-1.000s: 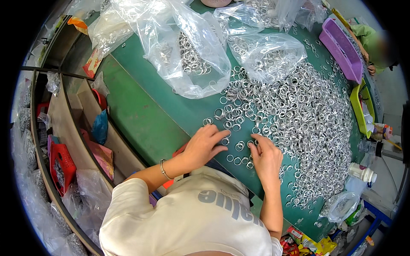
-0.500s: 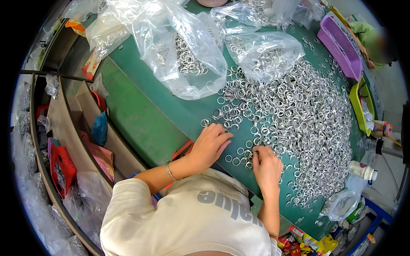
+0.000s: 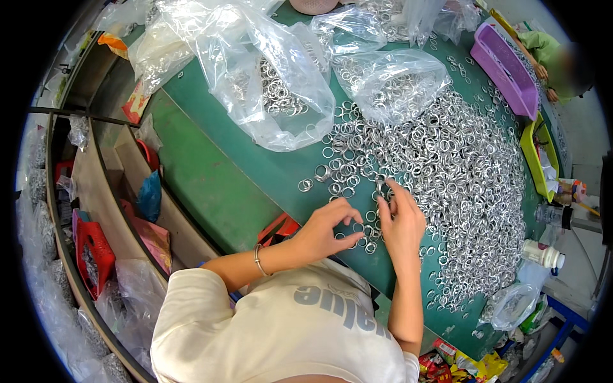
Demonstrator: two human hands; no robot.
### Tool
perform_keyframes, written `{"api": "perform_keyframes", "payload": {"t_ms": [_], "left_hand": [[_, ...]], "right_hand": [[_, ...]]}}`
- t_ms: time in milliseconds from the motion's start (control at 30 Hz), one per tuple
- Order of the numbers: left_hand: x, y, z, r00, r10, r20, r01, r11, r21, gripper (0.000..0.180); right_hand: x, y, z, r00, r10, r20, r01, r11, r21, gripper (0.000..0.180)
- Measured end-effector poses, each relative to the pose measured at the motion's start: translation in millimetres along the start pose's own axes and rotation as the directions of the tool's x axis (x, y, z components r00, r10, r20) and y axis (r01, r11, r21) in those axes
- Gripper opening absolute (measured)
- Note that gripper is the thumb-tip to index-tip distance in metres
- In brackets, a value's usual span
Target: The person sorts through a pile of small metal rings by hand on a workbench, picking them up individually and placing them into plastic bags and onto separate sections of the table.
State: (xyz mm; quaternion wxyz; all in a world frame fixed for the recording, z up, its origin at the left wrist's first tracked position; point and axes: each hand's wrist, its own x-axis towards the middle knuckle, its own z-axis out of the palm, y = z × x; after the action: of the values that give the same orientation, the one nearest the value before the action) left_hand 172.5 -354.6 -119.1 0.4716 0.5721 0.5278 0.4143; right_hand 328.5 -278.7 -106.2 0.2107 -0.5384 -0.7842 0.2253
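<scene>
Hands low over green table [image 3: 211, 185]: left hand [image 3: 325, 231] fingers curled, right hand [image 3: 402, 223] fingers pinching metal rings [image 3: 460, 166].

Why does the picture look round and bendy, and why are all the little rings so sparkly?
In the head view the fisheye lens bends the green table edge and leaves black corners; bright light glints off the metal rings and the clear plastic bags; both hands, left hand and right hand, look sharp, not smeared.
</scene>
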Motion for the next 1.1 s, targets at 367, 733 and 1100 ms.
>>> {"api": "perform_keyframes", "payload": {"t_ms": [367, 733, 1100], "left_hand": [[7.8, -5.6, -36.1, 0.859, -0.474, -0.191, 0.271, 0.740, -0.615, 0.013], [51.4, -26.3, -53.8, 0.904, 0.077, -0.421, 0.172, 0.835, 0.523, 0.023], [55.3, -23.4, -46.2, 0.963, 0.172, -0.207, -0.007, 0.787, 0.617, 0.013]], "right_hand": [[13.1, -7.2, 0.3, 0.963, -0.156, 0.222, 0.164, 0.986, -0.020, 0.022], [23.6, -10.3, 1.8, 0.935, -0.145, 0.323, 0.172, 0.983, -0.056, 0.020], [32.2, 1.5, 19.1, 0.922, -0.215, 0.321, 0.241, 0.970, -0.043, 0.015]]}}
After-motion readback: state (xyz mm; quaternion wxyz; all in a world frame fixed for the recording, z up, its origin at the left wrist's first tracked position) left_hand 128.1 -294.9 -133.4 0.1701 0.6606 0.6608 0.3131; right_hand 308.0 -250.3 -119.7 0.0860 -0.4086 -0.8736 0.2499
